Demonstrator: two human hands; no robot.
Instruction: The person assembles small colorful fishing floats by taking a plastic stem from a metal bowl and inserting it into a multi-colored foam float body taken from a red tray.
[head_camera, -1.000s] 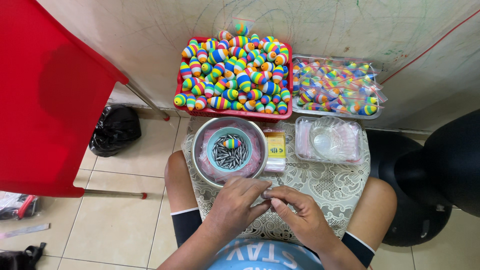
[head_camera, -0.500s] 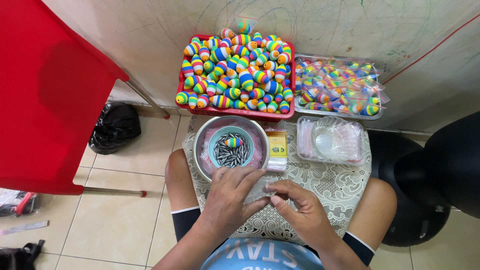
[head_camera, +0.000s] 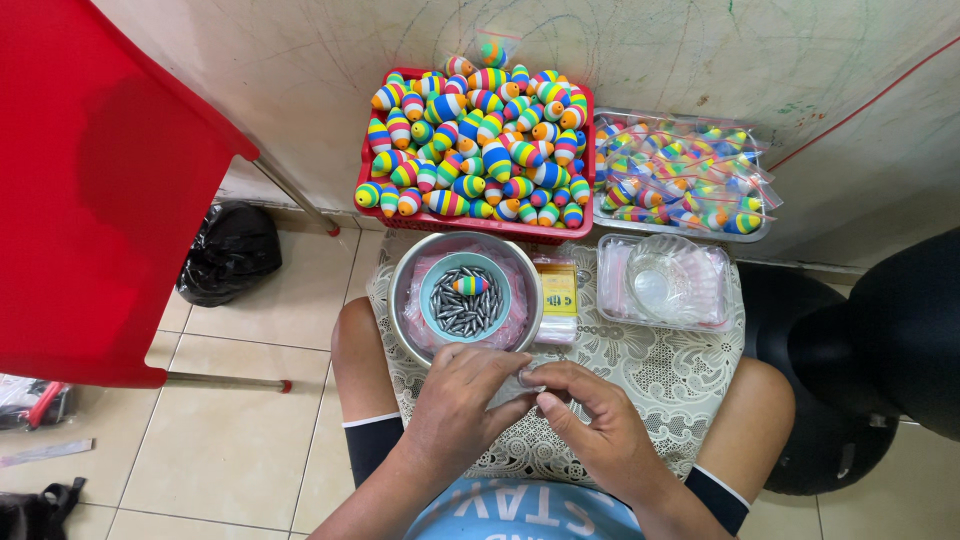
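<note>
1. The left hand and right hand meet over a lace cloth on the lap, fingertips touching.
2. Between them sits a small clear bag, pinched by both hands; most of it is hidden under the left fingers.
3. What the bag holds cannot be told.
4. Just beyond the hands stands a metal bowl with a small teal dish of grey weights and one striped float.
5. A red tray heaped with floats lies farther off by the wall, beside a tray of bagged floats.
</note>
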